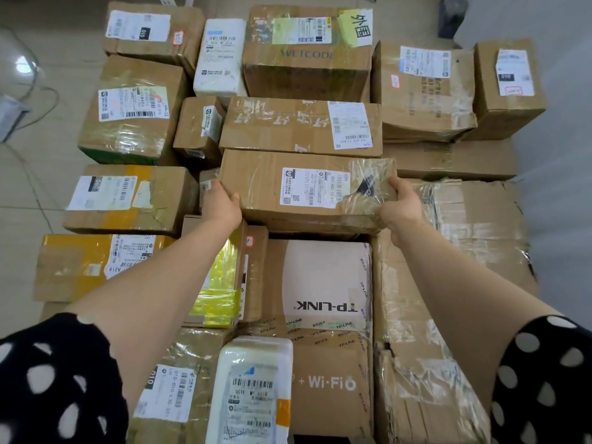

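1. Head view: a long cardboard box (307, 190) with a white shipping label is being held at both ends, amid parcels packed close together.
2. Its left end is being gripped by the left hand (221, 203), with the fingers curled round the end face.
3. Its taped right end is being clasped by the right hand (400, 206), thumb on top and the other fingers hidden.
4. The box is being kept between a TP-LINK carton (323, 283) on the near side and a flat labelled carton (301, 126) behind.
5. Whether it is being lifted or rested cannot be told.
6. A crumpled carton (455, 251) is lying just beside the right hand.
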